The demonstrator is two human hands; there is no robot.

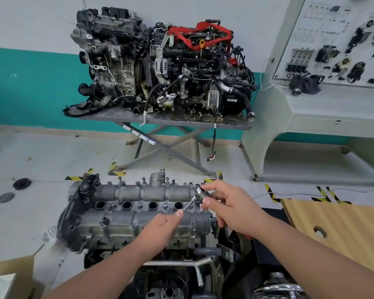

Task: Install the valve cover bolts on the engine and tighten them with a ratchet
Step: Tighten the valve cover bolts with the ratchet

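Right hand [229, 209] pinches the ratchet [193, 200] head over the far-right valve cover bolt [196, 186].
Left hand [163, 225] grasps the handle's near end — handle slants near-left.

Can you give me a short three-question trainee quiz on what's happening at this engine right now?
1. True or false: the ratchet head sits at the far right corner of the valve cover.
2. Which hand holds the handle end? A) left hand B) right hand C) neither
3. Fill in: the row of four round wells runs along the cover's ____.

Key
1. True.
2. A; the right hand's fingers steady the head.
3. Middle.
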